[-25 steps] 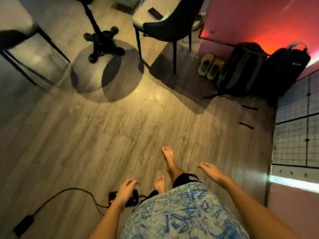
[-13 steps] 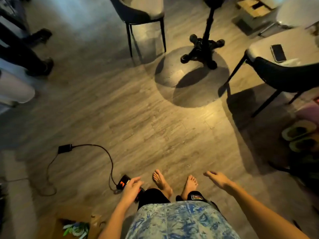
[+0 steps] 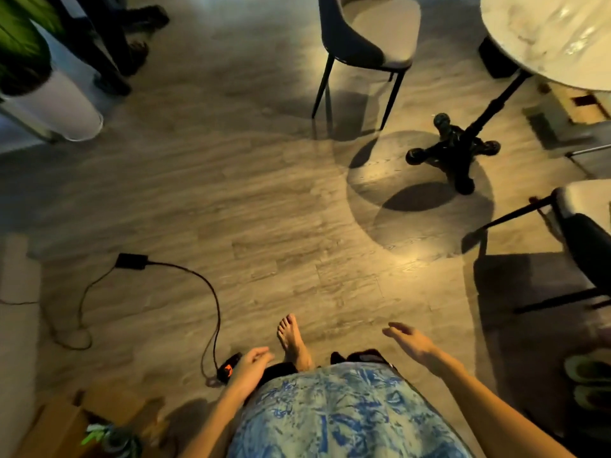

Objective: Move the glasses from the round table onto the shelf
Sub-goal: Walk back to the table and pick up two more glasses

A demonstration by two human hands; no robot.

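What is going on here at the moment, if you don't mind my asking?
A barefoot person is standing on the wood floor with both hands empty: the left hand and right hand hang open at their sides. The round table is ahead at upper right, out of reach, with faint glints on top that may be glasses. Nothing has been picked up yet.

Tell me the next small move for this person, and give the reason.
Probably a step forward and to the right, toward the round table. Both the left hand and the right hand are open and hold nothing, and the table is out of arm's reach at the upper right. Faint glints on its top may be the glasses, but that is too blurred to confirm.
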